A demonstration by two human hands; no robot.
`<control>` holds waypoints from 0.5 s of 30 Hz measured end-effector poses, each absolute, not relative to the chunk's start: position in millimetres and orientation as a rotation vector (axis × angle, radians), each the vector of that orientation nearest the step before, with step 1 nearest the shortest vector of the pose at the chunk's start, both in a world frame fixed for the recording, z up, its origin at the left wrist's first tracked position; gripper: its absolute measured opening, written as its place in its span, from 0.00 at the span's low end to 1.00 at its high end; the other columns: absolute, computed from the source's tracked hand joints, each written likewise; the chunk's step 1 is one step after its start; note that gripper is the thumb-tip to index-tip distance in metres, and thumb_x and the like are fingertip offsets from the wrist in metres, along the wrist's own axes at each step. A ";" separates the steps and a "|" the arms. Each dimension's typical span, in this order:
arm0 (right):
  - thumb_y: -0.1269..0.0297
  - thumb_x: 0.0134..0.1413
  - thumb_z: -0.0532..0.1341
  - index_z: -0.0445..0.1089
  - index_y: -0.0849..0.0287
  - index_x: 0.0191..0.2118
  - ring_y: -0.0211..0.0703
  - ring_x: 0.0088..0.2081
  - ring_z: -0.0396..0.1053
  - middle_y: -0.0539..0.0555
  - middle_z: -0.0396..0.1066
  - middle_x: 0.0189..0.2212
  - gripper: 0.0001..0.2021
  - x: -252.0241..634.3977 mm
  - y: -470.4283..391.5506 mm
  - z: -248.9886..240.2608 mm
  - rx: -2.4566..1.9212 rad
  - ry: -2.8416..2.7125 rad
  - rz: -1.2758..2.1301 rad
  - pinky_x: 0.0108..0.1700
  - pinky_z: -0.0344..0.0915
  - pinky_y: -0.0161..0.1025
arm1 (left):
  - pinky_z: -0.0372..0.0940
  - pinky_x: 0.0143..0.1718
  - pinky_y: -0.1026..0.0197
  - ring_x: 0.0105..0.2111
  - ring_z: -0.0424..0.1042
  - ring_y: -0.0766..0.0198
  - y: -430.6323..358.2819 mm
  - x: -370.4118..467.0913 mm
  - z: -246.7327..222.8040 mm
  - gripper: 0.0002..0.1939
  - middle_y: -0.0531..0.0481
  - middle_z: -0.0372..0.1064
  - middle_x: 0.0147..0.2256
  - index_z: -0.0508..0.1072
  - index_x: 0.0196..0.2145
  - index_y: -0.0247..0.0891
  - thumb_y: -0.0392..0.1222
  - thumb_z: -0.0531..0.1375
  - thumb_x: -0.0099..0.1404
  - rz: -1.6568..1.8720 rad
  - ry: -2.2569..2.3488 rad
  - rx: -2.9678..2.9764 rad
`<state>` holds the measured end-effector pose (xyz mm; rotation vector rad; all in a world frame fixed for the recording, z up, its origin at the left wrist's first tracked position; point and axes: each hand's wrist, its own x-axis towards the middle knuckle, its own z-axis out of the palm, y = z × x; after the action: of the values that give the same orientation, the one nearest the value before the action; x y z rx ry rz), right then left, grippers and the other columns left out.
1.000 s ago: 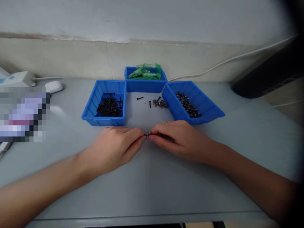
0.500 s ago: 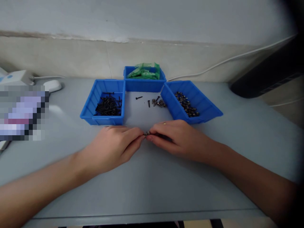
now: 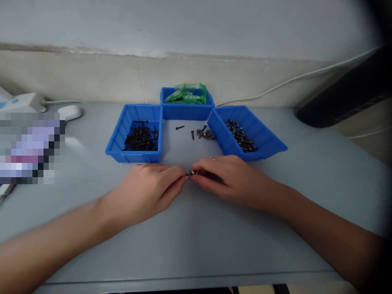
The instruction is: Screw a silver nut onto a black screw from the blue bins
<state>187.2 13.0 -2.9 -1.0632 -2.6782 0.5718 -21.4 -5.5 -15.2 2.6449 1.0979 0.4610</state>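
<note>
Grey table against a pale wall; three blue bins at the back.
Left bin holds black screws, right bin small metal parts, rear bin green packets. Since 0.5 s ago, hands almost unmoved. Left hand and right hand meet fingertip to fingertip, both pinching one small metal part just above the table, before the bins.

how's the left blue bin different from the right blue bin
The left blue bin holds black screws in a loose pile; the right blue bin holds shinier, stubbier metal pieces strung along its length. The left one sits square to the table edge, the right one is angled. Both are open, the same blue and flank the loose screws on the table.
</note>
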 end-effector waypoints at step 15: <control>0.62 0.62 0.52 0.66 0.59 0.34 0.38 0.28 0.66 0.50 0.68 0.27 0.10 188.2 13.5 -4.5 -1.034 -2.709 0.572 0.30 0.55 0.34 | 0.59 0.26 0.63 0.24 0.68 0.65 -6.3 -21.6 -14.8 0.12 0.53 0.66 0.23 0.70 0.31 0.37 0.39 0.49 0.68 0.479 1.093 2.658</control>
<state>188.2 13.5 -4.5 -1.0343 -2.7093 0.5724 -21.6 -6.3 -14.8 2.6580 1.0929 0.4794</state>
